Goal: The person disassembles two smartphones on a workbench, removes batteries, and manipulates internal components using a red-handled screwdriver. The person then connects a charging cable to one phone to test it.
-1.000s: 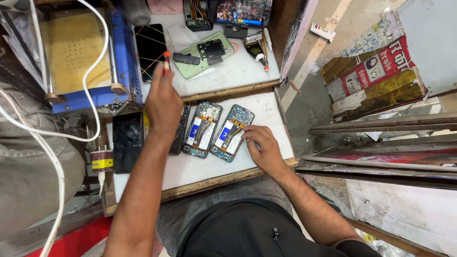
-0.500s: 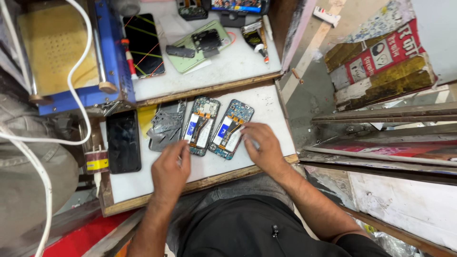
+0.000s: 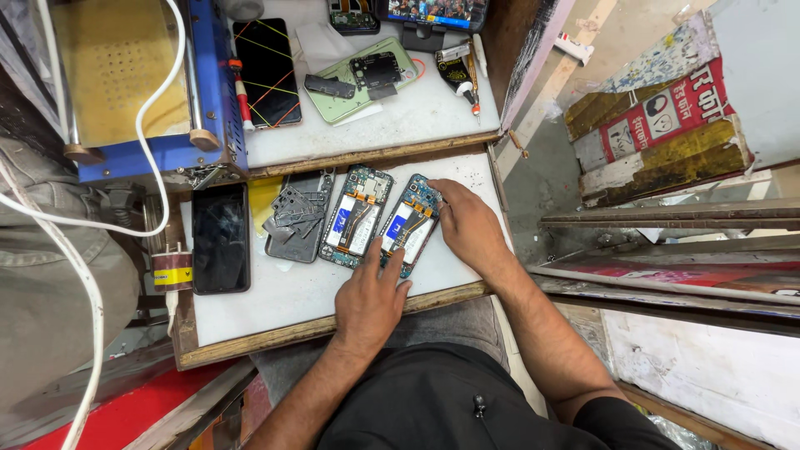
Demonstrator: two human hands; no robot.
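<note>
Both hands flat, fingers spread, pinching nothing. Right hand (image 3: 468, 227) presses the right edge of opened phone (image 3: 408, 225); left hand (image 3: 371, 296) touches its lower end. Second phone (image 3: 357, 215) just left.

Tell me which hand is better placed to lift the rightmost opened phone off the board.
Right. The right hand already rests on the phone at its top right edge; the left hand only touches its lower end with its fingertips.
</note>
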